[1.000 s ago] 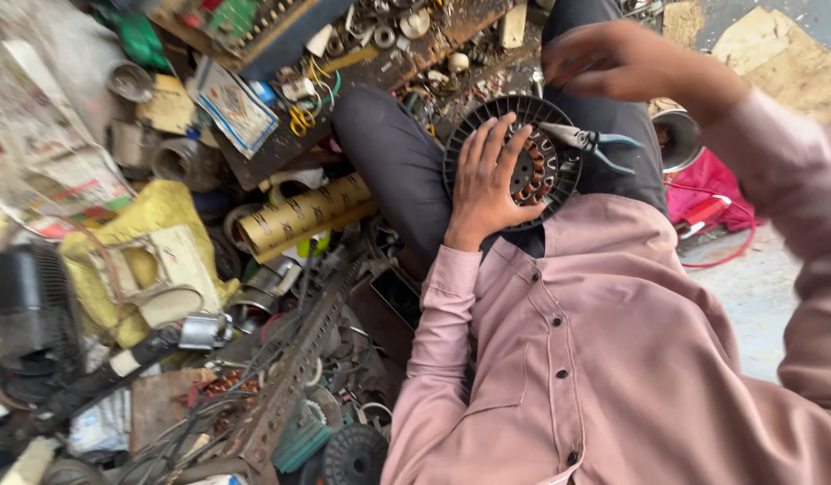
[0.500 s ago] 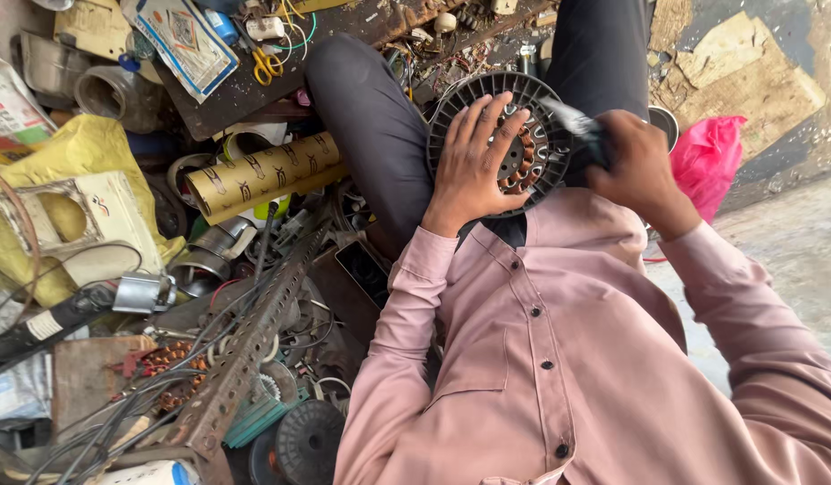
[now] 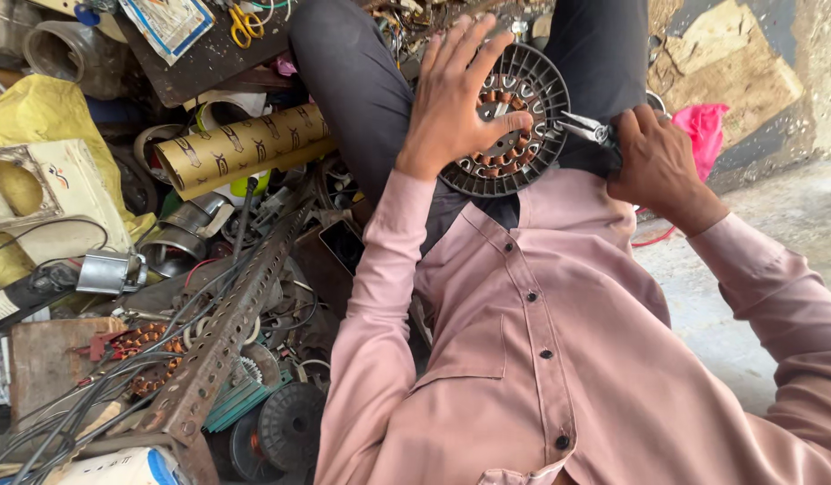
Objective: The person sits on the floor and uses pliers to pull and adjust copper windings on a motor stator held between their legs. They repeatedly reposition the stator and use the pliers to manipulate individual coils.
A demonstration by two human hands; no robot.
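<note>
Cluttered scrap floor beside lap; left hand spread flat on motor stator, right hand gripping pliers.

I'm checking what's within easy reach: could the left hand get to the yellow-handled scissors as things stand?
Probably yes. The left hand rests open on the round stator, holding nothing, and the scissors lie uncovered on the dark board beyond the knee; nothing visibly blocks the way.
</note>
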